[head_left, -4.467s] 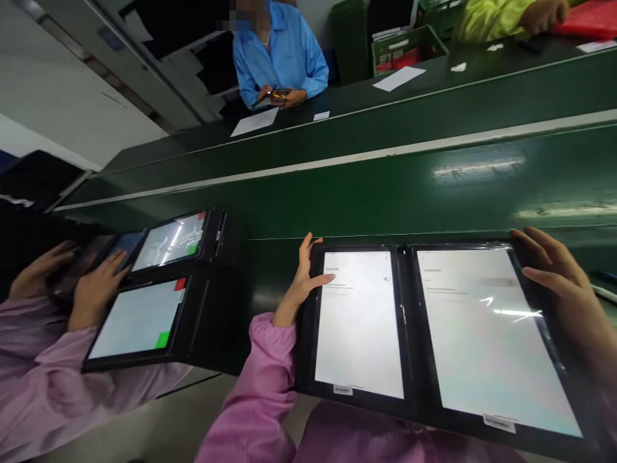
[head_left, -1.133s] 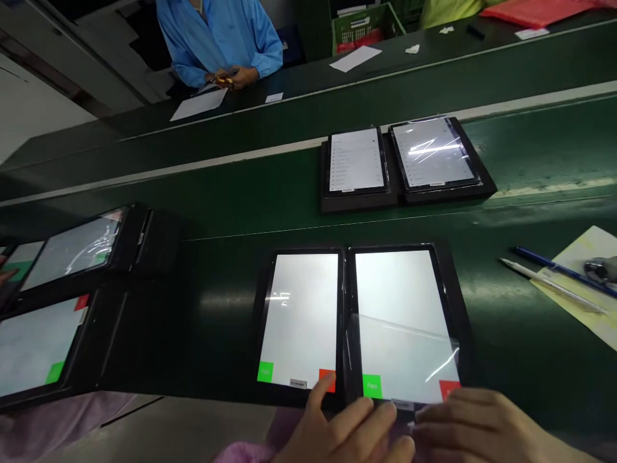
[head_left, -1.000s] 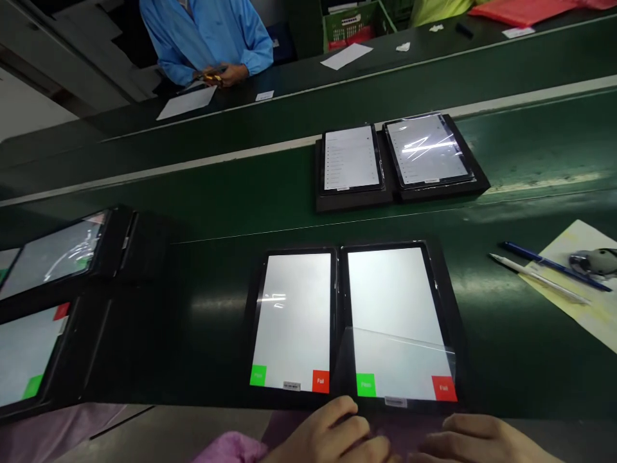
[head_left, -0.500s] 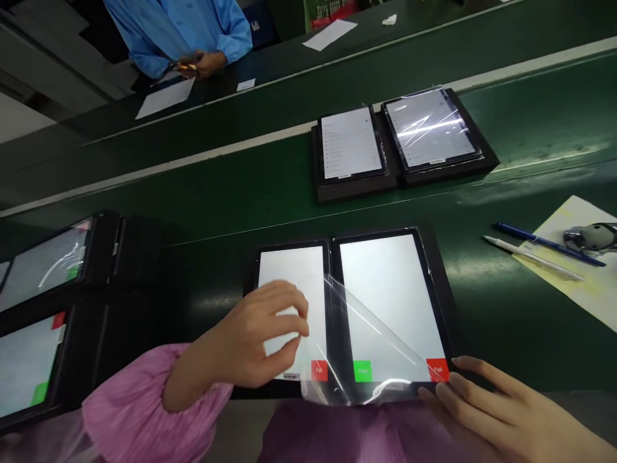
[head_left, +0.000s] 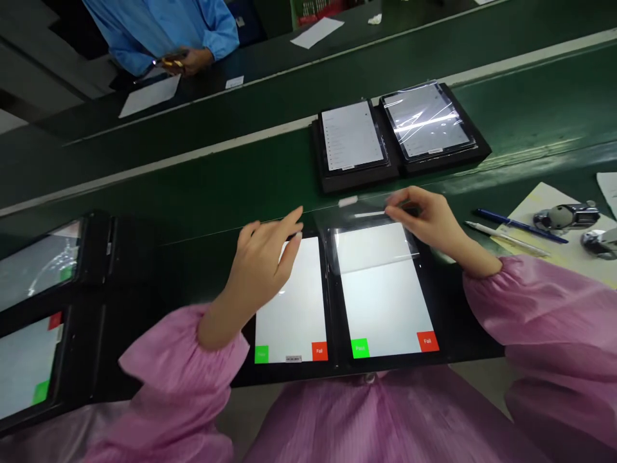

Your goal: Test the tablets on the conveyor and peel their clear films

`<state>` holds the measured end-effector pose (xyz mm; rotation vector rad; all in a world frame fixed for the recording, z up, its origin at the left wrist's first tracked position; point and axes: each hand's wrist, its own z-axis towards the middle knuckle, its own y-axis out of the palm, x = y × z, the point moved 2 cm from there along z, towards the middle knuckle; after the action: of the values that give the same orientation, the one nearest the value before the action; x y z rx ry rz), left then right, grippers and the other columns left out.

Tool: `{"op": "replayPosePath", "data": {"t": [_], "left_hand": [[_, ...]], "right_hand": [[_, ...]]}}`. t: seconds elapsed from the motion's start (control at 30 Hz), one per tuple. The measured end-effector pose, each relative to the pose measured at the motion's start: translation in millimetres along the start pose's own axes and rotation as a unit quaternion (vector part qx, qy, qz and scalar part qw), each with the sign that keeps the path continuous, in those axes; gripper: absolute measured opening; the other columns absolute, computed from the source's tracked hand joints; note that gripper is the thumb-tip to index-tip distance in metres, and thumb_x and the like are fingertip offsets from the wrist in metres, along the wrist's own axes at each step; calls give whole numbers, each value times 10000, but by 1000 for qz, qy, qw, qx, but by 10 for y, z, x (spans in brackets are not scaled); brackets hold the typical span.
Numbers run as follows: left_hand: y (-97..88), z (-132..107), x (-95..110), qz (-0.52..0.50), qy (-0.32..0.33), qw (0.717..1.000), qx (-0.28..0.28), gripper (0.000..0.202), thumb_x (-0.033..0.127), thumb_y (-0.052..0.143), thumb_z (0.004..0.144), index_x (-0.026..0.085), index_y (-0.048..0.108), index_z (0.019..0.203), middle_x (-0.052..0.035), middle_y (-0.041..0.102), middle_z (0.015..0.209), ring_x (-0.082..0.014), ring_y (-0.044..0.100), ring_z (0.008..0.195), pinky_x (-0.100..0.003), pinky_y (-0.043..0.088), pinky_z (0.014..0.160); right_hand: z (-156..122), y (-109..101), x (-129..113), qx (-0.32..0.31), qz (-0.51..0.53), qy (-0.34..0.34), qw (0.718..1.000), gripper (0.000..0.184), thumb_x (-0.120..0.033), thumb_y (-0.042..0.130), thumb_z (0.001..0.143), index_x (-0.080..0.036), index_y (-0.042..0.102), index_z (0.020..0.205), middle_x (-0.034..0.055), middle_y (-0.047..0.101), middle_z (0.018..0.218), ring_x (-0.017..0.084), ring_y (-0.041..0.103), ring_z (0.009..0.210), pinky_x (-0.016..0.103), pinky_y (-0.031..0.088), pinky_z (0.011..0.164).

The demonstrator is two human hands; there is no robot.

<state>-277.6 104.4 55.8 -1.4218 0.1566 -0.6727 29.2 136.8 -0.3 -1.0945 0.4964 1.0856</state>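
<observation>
Pinched between the fingertips of my right hand is a corner of a clear protective film, raised above the far end of the right tablet. A small whitish tab shows on the film's far edge. Over the left tablet hovers my left hand, fingers apart and holding nothing, hiding that tablet's upper left part. Both tablets lie side by side with lit white screens, each with a green box and a red "Fail" box along the near edge.
Two more tablets rest on black foam farther back. Other lit tablets stand in black holders at left. A blue pen, a white pen and metal-topped objects lie on paper at right. A co-worker in blue sits across.
My right hand has moved from the right tablet's near corner to its far end, taking the film up with it. My left hand has let go of the film and shifted up.
</observation>
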Motion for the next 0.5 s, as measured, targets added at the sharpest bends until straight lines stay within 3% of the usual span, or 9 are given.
{"op": "replayPosePath", "data": {"t": [0.1,0.17,0.23,0.37,0.5], "left_hand": [[-66,-562,214,-6,68,997,23,243,305,483,1080,220,708,1115,-20,797,913,-192,728,838,-474,471,1065],[57,-925,455,-22,85,996,14,271,369,555,1062,216,707,898,12,725,768,-164,679,743,-437,461,1038],[251,-1197,675,-24,60,998,25,382,508,602,1025,211,688,801,14,665,732,-164,644,726,-449,442,1040],[590,-1444,910,10,6,998,57,494,698,646,925,217,705,824,-2,657,760,-198,635,735,-514,426,1026],[711,-1485,979,35,-36,997,65,484,679,637,939,218,704,807,-41,682,794,-231,630,747,-540,420,968]], "right_hand": [[35,-15,223,79,52,71,993,236,-435,665,975,-237,556,906,18,689,808,179,672,669,315,540,616],[28,-21,301,116,82,101,985,302,-505,664,971,-252,505,930,11,686,805,180,678,631,321,565,597],[26,-24,344,142,102,120,977,357,-565,669,961,-264,477,955,4,679,798,183,675,594,328,574,569],[30,-22,363,162,114,129,972,458,-659,707,913,-274,462,956,-25,635,728,177,655,542,324,569,528],[0,5,327,150,109,120,975,505,-717,708,886,-276,472,958,-34,643,708,176,660,548,323,568,531]]}}
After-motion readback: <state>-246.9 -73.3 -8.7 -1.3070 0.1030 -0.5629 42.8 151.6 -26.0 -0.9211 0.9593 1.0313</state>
